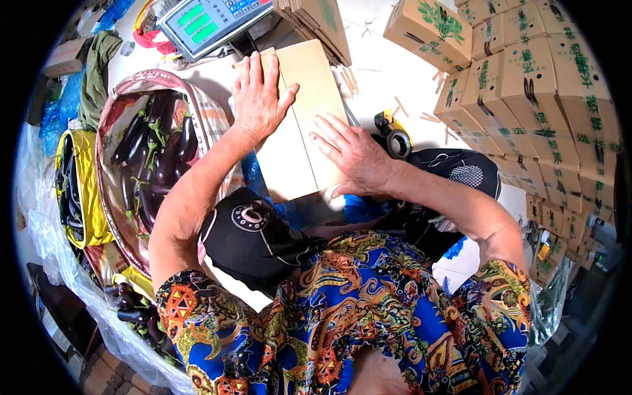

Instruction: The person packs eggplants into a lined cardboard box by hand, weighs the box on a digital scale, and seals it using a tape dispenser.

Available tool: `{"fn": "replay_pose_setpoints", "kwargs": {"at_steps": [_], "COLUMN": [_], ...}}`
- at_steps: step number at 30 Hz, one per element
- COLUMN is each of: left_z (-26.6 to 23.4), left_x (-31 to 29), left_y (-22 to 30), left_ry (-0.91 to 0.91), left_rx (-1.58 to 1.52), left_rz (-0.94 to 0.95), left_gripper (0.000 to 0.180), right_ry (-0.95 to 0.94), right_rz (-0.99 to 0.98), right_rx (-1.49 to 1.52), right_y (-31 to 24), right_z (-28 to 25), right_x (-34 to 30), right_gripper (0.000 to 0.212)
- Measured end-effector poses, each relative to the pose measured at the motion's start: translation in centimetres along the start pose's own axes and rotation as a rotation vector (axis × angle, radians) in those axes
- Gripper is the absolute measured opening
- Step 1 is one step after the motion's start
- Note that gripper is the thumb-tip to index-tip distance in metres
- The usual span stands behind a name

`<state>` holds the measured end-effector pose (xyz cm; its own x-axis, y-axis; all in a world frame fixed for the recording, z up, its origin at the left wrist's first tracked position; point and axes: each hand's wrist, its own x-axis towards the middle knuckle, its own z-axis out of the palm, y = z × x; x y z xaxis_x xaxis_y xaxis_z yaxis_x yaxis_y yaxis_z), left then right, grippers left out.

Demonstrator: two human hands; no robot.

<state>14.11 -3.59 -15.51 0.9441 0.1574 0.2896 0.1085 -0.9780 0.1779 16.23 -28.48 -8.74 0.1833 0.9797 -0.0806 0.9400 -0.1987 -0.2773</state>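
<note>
We had the box point(301, 89) lengthwise down upper centre, left hand point(259, 102) upper left, right hand point(361, 156) lower right, fingers spread, pressing without grasping.

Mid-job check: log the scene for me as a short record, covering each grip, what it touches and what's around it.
Left grip: open hand, palm down on the far-left part of the box
Right grip: open hand on the box's right side
Box: plain brown cardboard, lengthwise seam on top
Beyond box: scale with green display
Near right wrist: tape dispenser, black and yellow
Left: eggplants in a pink-rimmed basket
Right: stacked cartons with green print
</note>
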Motion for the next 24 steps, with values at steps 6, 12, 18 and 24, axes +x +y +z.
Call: {"fn": "replay_pose_setpoints", "kwargs": {"at_steps": [6,12,18,24], "left_z": [-0.2,-0.6,-2.1,-3.1], "left_x": [0.5,0.3,-0.3,-0.3], "left_y": [-0.5,-0.6,0.3,1.3], "left_ry": [0.047,0.040,0.074,0.058], "left_rx": [-0.030,-0.044,-0.135,-0.186], "left_rz": [0.091,0.043,0.077,0.099], "left_gripper": [0.074,0.081,0.063,0.056], "right_ry": [-0.079,0.004,-0.013,0.005], "right_rz": [-0.064,0.051,0.233,0.316], "right_rx": [0.058,0.083,0.111,0.536], "right_y": [2.4,6.0,12.0,12.9], "right_z": [-1.4,-2.3,-1.1,-1.4], "right_x": [0.6,5.0,12.6,18.6], "right_gripper": [0.092,0.088,0.098,0.032]}}
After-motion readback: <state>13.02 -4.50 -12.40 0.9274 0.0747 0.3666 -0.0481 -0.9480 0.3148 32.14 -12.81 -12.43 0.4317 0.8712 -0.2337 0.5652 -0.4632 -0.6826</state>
